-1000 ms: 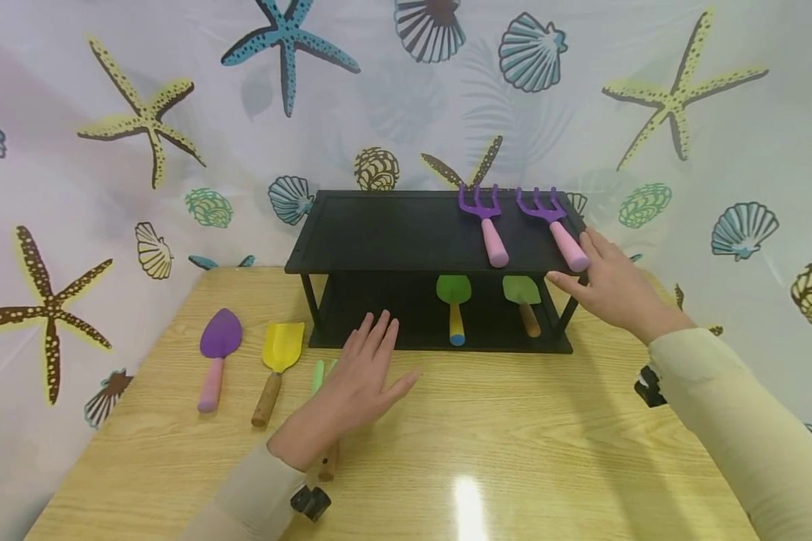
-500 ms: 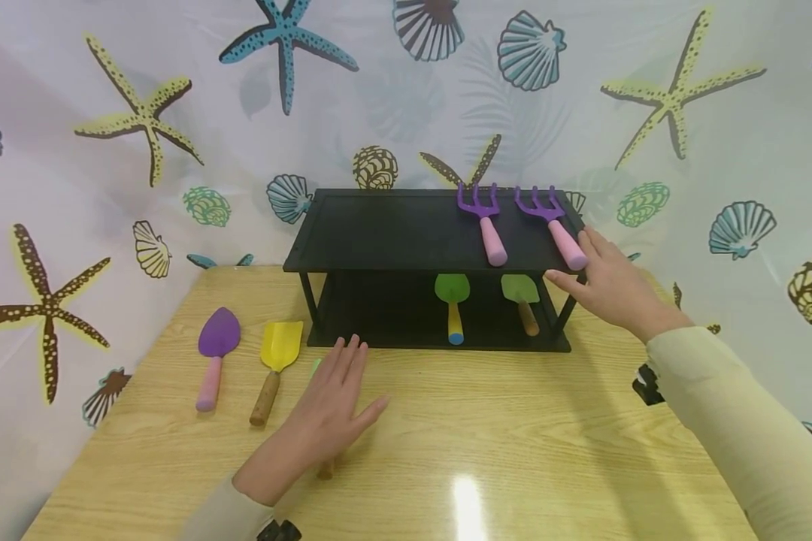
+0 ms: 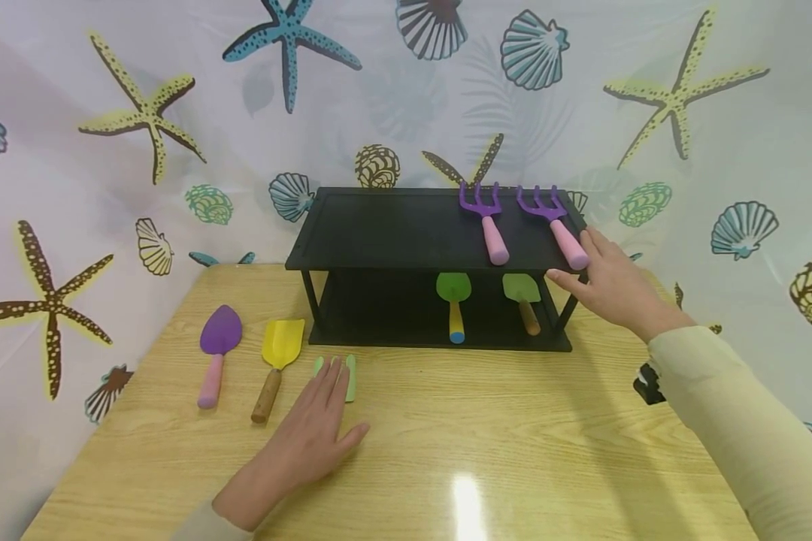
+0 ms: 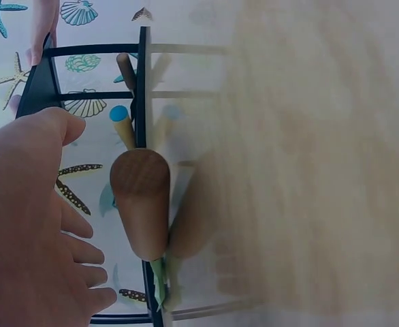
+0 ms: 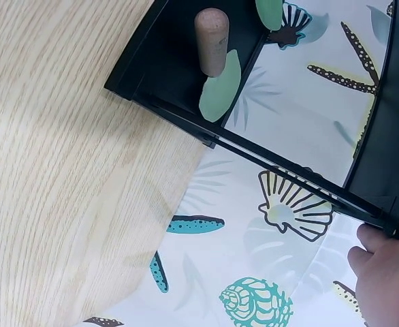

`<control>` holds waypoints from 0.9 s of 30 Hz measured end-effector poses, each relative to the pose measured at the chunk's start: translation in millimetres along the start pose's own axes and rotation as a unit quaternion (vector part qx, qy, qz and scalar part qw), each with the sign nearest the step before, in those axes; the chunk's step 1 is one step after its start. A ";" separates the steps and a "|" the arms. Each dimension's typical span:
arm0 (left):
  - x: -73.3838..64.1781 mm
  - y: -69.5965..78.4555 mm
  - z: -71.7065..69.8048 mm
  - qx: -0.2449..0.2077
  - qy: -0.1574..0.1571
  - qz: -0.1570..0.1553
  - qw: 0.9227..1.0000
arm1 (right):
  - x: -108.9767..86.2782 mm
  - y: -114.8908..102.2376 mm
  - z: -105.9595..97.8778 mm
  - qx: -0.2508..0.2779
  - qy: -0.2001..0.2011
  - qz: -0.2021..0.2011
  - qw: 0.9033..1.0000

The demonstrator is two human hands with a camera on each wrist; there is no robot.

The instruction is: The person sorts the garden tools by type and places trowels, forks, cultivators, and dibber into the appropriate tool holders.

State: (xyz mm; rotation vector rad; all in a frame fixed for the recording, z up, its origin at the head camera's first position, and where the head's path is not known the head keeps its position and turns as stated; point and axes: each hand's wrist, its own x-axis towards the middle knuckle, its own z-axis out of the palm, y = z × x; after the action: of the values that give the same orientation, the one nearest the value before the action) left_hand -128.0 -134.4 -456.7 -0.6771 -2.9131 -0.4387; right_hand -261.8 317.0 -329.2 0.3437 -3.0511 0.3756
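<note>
My left hand (image 3: pixel 307 432) is spread over a tool with light green prongs (image 3: pixel 350 378), its fingers straight. The hand hides the tool's middle in the head view. In the left wrist view its wooden handle (image 4: pixel 141 204) stands out beside the hand; contact is unclear. My right hand (image 3: pixel 612 282) holds the right front corner of a black two-tier shelf (image 3: pixel 386 229), thumb in front and fingers along the side. Beside that hand, two purple hand forks with pink handles, one at the right (image 3: pixel 568 242) and one left of it (image 3: pixel 494 239), lie on the top tier.
On the lower tier lie a green trowel with a yellow handle (image 3: pixel 455 319) and a green one with a wooden handle (image 3: pixel 529 315). Left on the wooden table (image 3: pixel 487 421) are a purple trowel (image 3: pixel 220 330) and a yellow shovel (image 3: pixel 283 344). A patterned cloth (image 3: pixel 406 98) hangs behind.
My left hand has moved left and toward me, away from the shelf, uncovering green prongs on both sides of its fingers. The right hand and the shelf stay in place.
</note>
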 end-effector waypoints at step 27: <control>-22.4 4.9 9.0 -0.011 -0.075 -0.025 0.997 | 0.4 0.5 -0.4 -0.006 -0.002 0.005 1.000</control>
State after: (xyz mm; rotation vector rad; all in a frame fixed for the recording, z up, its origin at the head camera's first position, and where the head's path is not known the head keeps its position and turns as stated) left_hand -106.3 -136.7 -468.0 -0.6703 -3.0770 -0.4439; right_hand -262.2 317.5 -328.8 0.3288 -3.0580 0.3567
